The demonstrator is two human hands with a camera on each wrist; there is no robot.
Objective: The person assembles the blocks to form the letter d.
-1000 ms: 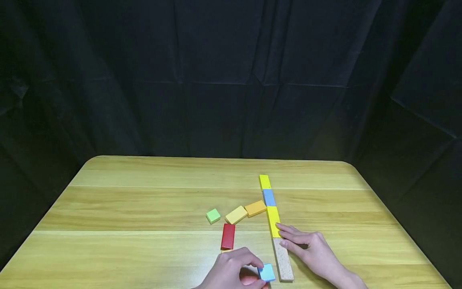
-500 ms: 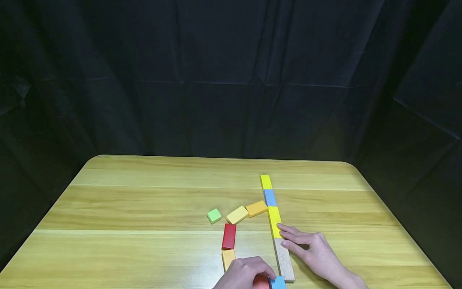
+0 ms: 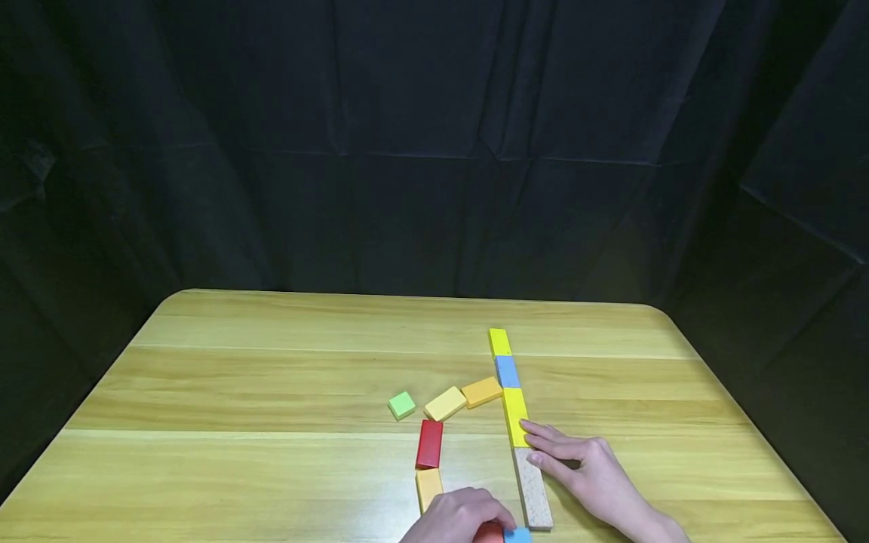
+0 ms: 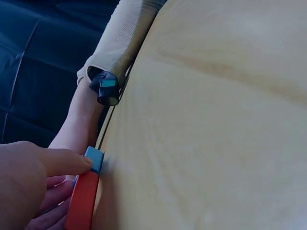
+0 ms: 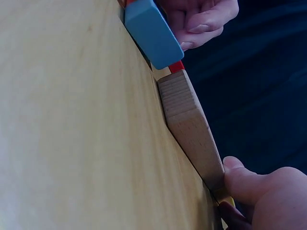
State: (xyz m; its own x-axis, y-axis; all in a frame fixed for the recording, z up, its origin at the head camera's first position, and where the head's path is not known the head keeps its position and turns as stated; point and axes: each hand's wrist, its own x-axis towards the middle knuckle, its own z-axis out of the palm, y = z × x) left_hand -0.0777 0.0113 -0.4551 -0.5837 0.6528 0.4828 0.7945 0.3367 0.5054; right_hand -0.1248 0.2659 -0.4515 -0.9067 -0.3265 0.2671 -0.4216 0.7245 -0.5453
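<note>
In the head view my left hand [image 3: 458,516] grips a small blue block [image 3: 518,535] at the bottom edge of the picture. A coral-red block [image 4: 82,201] lies end to end with it in the left wrist view, and one digit presses on the blue side. The blue block's end is close to the near end of a long bare-wood block [image 5: 187,112]; whether they touch I cannot tell. My right hand [image 3: 587,471] rests at the line's right side, thumb on the wooden block, fingertips on the long yellow block [image 3: 514,415].
The line continues away with a blue block [image 3: 507,371] and a short yellow one [image 3: 499,342]. Leftward curve an orange block [image 3: 482,392], a pale yellow block [image 3: 445,404], a red block [image 3: 429,444] and a light orange block [image 3: 429,486]. A green block [image 3: 402,406] lies apart.
My left hand has moved right and nearer with the blue block, beside the wooden block's near end. The light orange block has come into view. My right hand stays in place.
</note>
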